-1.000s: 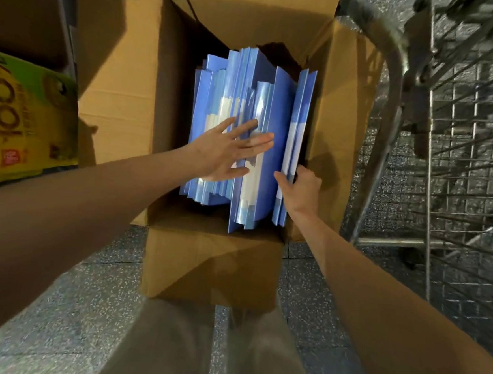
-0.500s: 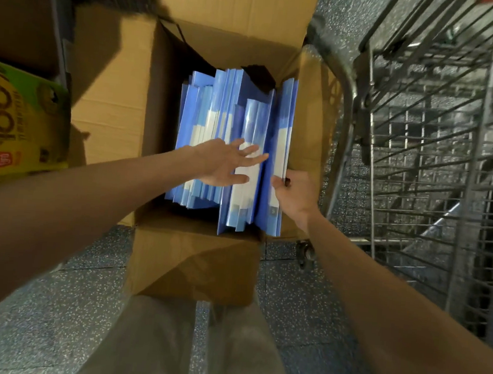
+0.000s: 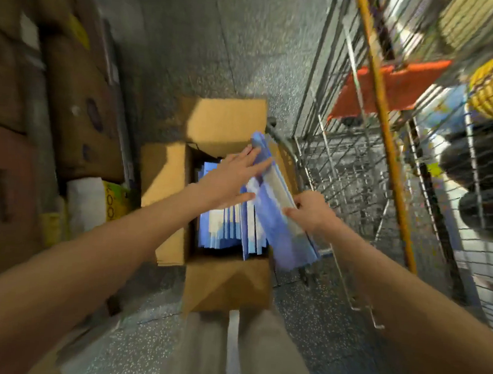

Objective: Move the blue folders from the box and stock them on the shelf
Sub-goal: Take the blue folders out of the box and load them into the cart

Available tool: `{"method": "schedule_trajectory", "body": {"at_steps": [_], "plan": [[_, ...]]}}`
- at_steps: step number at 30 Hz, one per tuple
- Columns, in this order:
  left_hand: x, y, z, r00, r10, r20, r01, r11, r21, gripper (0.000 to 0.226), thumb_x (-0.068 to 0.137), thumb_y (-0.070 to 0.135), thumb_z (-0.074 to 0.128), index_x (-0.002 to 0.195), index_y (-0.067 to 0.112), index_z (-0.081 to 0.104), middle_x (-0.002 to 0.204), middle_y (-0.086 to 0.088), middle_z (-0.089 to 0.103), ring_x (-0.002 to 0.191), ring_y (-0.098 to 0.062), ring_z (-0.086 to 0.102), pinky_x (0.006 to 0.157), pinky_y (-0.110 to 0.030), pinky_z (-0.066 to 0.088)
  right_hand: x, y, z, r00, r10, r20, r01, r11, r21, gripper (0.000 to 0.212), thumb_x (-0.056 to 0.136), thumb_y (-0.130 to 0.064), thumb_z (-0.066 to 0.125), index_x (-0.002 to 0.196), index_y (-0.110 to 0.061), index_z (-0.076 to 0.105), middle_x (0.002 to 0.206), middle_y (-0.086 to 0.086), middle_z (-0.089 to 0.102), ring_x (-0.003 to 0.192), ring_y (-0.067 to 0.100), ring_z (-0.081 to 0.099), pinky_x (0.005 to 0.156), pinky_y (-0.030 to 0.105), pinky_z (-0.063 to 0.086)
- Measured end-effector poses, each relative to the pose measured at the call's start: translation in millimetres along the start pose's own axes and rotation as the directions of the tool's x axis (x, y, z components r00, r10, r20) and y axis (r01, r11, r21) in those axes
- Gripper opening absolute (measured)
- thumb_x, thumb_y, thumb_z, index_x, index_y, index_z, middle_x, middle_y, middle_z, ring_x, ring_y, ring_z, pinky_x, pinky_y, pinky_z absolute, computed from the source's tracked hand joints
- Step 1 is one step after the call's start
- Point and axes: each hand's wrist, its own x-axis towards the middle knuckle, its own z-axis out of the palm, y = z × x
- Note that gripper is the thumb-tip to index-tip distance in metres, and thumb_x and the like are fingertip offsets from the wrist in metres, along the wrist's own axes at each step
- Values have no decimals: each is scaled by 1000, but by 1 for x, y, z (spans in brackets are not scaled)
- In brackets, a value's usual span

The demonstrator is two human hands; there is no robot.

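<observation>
An open cardboard box (image 3: 226,282) stands on the floor in front of my legs. Several blue folders (image 3: 221,229) stand upright inside it. My right hand (image 3: 311,211) grips the edge of a small bunch of blue folders (image 3: 282,237), which is tilted out over the box's right side. My left hand (image 3: 229,182) lies flat with fingers spread against the bunch's upper part, above the folders that stay in the box. The picture is motion-blurred.
A wire shopping trolley (image 3: 358,172) stands directly right of the box, with an orange flap (image 3: 385,88) higher up. Stacked cardboard cartons (image 3: 77,108) and a yellow-green package (image 3: 114,203) fill the left side. Speckled grey floor (image 3: 197,44) runs ahead.
The view has swung upward and back. My right hand has pulled a bunch of folders up and to the right, out of the box. My left hand slid further along them.
</observation>
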Motion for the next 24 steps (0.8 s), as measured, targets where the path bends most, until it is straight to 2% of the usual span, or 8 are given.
{"method": "schedule_trajectory", "body": {"at_steps": [4, 7, 11, 13, 15, 18, 20, 24], "plan": [[-25, 30, -74, 994, 86, -63, -83, 995, 55, 105, 79, 50, 79, 160, 26, 17, 168, -12, 10, 154, -35, 11, 124, -49, 13, -65, -41, -58, 988, -120, 97, 137, 969, -204, 50, 73, -46, 52, 71, 3, 56, 70, 23, 52, 66, 32, 52, 58, 33, 29], [-39, 48, -117, 992, 118, -47, -116, 993, 35, 98, 70, 55, 84, 153, 27, 40, 153, -4, 47, 147, -28, 33, 121, -43, 18, -113, -63, -96, 960, -230, 162, 264, 934, -242, 37, 91, -30, 63, 66, -8, 46, 63, 7, 43, 58, 21, 38, 56, 35, 25], [-64, 82, -169, 992, 126, 4, -126, 986, 106, 64, 70, 64, 80, 121, 28, 66, 113, 5, 71, 107, -22, 64, 85, -35, 47, -171, -81, -135, 937, -298, 181, 340, 897, -281, 22, 94, -24, 62, 83, -5, 61, 73, 5, 53, 67, 19, 47, 57, 31, 31], [-73, 97, -187, 991, 128, 22, -130, 983, 132, 47, 75, 65, 76, 104, 28, 70, 93, 2, 71, 89, -23, 64, 67, -33, 41, -189, -82, -149, 925, -342, 164, 377, 877, -297, 22, 93, -26, 63, 83, -6, 60, 73, 3, 53, 69, 19, 49, 58, 30, 32], [-82, 111, -197, 992, 124, 24, -126, 986, 108, 42, 79, 65, 72, 97, 27, 71, 84, 1, 70, 82, -22, 64, 61, -33, 37, -210, -80, -161, 919, -372, 130, 395, 874, -285, 24, 90, -27, 65, 83, -5, 61, 72, 1, 54, 68, 17, 49, 58, 25, 32], [-88, 126, -206, 991, 119, -63, -111, 986, 127, 58, 79, 77, 62, 90, 21, 70, 82, -1, 71, 79, -24, 66, 63, -36, 48, -235, -74, -178, 924, -382, 29, 374, 880, -294, 13, 91, -19, 67, 88, -7, 64, 78, 2, 60, 69, 11, 48, 58, 22, 30], [-90, 135, -212, 988, 71, -139, -57, 993, 103, 63, 77, 81, 59, 83, 19, 66, 75, 0, 68, 73, -23, 63, 62, -37, 47, -247, -69, -189, 906, -405, -126, 355, 886, -297, 21, 91, -24, 70, 102, -6, 69, 96, 6, 67, 83, 14, 54, 70, 27, 33], [-96, 163, -233, 963, -73, -260, 62, 997, -52, 65, 77, 80, 61, 60, 19, 45, 51, 6, 45, 49, -15, 44, 50, -33, 28, -274, -49, -212, 742, -365, -562, 268, 930, -251, 43, 91, -25, 67, 131, -11, 60, 126, 7, 65, 118, 24, 58, 96, 37, 46]]}}
